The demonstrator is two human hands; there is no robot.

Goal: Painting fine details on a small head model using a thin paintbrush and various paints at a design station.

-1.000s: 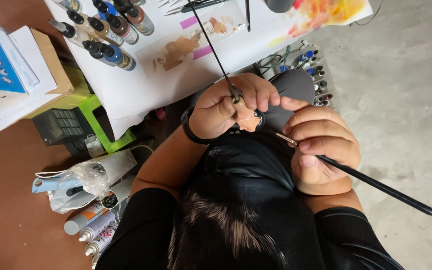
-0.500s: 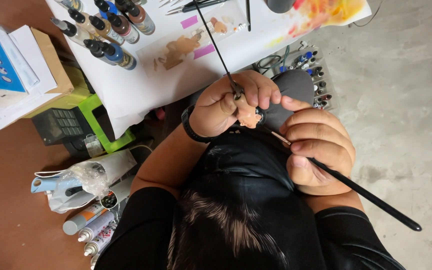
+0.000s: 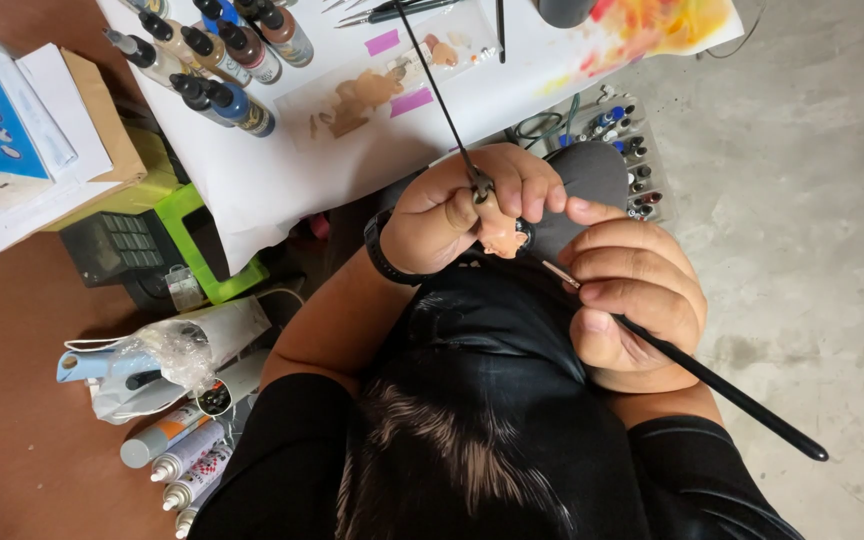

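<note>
My left hand (image 3: 452,210), a black band on its wrist, pinches a small flesh-coloured figure (image 3: 504,238) mounted on a thin black rod (image 3: 437,90) that slants up over the table. My right hand (image 3: 637,300) grips a fine paintbrush (image 3: 732,395) with a long black handle that points down to the right. Its tip rests at the figure's lower right side. Both hands sit close together above my lap, just off the table's edge. My dark hair and black shirt fill the bottom of the view.
A table covered in white paper (image 3: 282,170) carries dropper paint bottles (image 3: 217,60) and tan paint smears (image 3: 362,95). A blue box (image 3: 2,120), a green-edged device (image 3: 167,240), a plastic bag (image 3: 167,355) and spray cans (image 3: 172,450) lie at left. A rack of small bottles (image 3: 622,150) stands beyond my hands.
The brush's handle end has swung slightly down and left as my right hand shifted its angle. My left hand and the figure have stayed nearly still.
</note>
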